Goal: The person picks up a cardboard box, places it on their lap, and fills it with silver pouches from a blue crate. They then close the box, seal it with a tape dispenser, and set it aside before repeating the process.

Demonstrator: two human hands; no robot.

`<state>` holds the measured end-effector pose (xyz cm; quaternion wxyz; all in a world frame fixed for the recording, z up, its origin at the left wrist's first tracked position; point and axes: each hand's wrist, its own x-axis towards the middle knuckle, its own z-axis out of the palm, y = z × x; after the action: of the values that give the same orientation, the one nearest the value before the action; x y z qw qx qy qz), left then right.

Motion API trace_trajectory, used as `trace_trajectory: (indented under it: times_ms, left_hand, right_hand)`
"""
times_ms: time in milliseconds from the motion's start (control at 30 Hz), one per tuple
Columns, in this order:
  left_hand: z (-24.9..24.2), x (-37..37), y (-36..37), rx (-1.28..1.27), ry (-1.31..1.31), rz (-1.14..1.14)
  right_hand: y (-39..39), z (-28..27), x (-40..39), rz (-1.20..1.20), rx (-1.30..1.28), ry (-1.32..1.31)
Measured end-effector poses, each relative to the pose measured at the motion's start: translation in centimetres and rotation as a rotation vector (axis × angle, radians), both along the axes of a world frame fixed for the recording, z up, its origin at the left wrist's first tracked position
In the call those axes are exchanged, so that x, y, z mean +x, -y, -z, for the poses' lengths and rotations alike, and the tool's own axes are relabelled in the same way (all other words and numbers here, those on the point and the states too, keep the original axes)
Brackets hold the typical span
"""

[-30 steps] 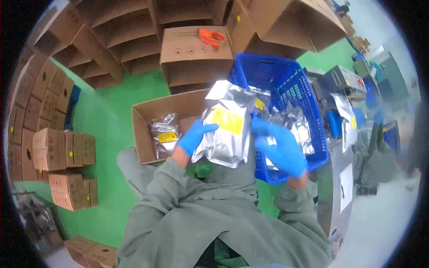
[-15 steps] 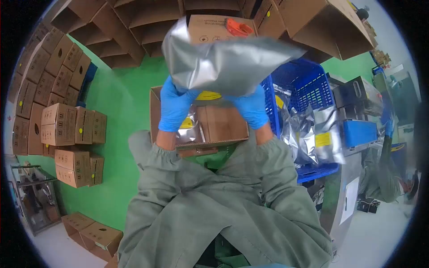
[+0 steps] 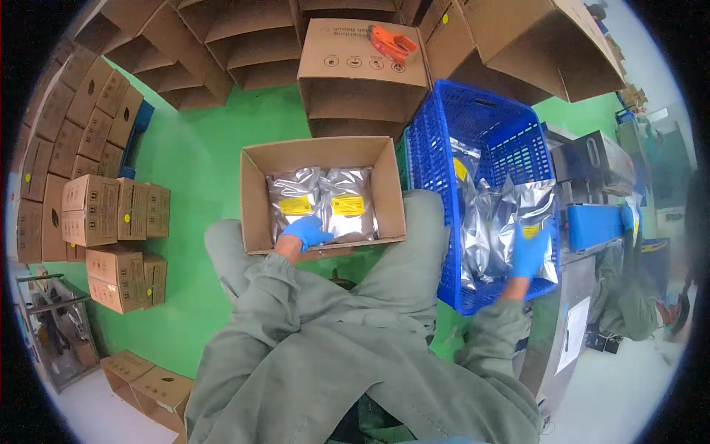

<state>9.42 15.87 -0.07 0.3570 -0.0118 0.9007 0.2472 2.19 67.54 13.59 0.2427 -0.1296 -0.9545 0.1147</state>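
Observation:
Two silver pouches with yellow labels, a left one point(image 3: 294, 189) and a right one point(image 3: 346, 183), lie side by side in an open cardboard box point(image 3: 318, 150) between the person's knees. My left hand point(image 3: 307, 232), in a blue glove, rests on the lower part of the pouches; its fingers are together, and nothing is gripped. Over at the blue crate point(image 3: 444, 244), my blue-gloved right hand point(image 3: 529, 255) is at the rightmost silver pouch point(image 3: 535, 196). Motion blurs its fingers, so its hold cannot be made out. More silver pouches point(image 3: 500, 229) stand in the crate.
An orange tape dispenser point(image 3: 392, 46) lies on a carton point(image 3: 325, 55) ahead. Open cartons point(image 3: 251, 33) line the back. Stacked cartons point(image 3: 92, 211) stand at the left. A metal machine point(image 3: 603, 166) is on the right, with a co-worker's gloved hand point(image 3: 630, 214) beyond it.
The pouch held up by both hands now lies in the box beside the other. My left hand has lowered onto the pouches, and my right hand has moved right to the crate.

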Motion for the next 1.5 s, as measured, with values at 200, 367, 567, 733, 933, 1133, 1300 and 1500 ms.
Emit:
trace_trajectory:
  times_ms: [200,367,567,733,933,1133,1300,1500]
  left_hand:
    - [-1.2,0.2,-0.8,0.123,-0.127,-0.167]
    - [-3.9,-0.5,-1.4,0.124,-0.124,-0.193]
    - [-10.0,-2.6,-6.6,0.847,-0.435,-0.364]
    - [-17.0,-2.8,-9.1,1.263,-0.377,-0.412]
    - [-18.7,-0.2,-4.7,0.647,-0.684,-0.676]
    - [-12.4,-0.2,2.1,1.486,-0.482,-0.978]
    - [-16.6,-0.1,2.7,1.155,-0.652,-0.874]
    - [-20.1,0.2,1.1,0.911,-0.893,-0.917]
  right_hand:
    - [-15.9,2.8,0.5,0.217,-0.109,0.542]
    - [-5.6,-4.1,1.3,0.020,0.239,0.343]
    - [6.0,-13.0,3.9,-0.276,-0.497,0.044]
    - [17.2,-6.7,0.9,-0.580,-0.855,0.452]
    - [27.9,3.4,-2.5,-1.022,-1.826,0.796]
    - [34.7,-9.1,2.7,-1.029,-0.446,0.244]
    - [34.7,-5.0,-0.9,-0.999,-0.970,0.577]
    - [35.9,-4.6,0.1,-0.886,-1.360,0.469]
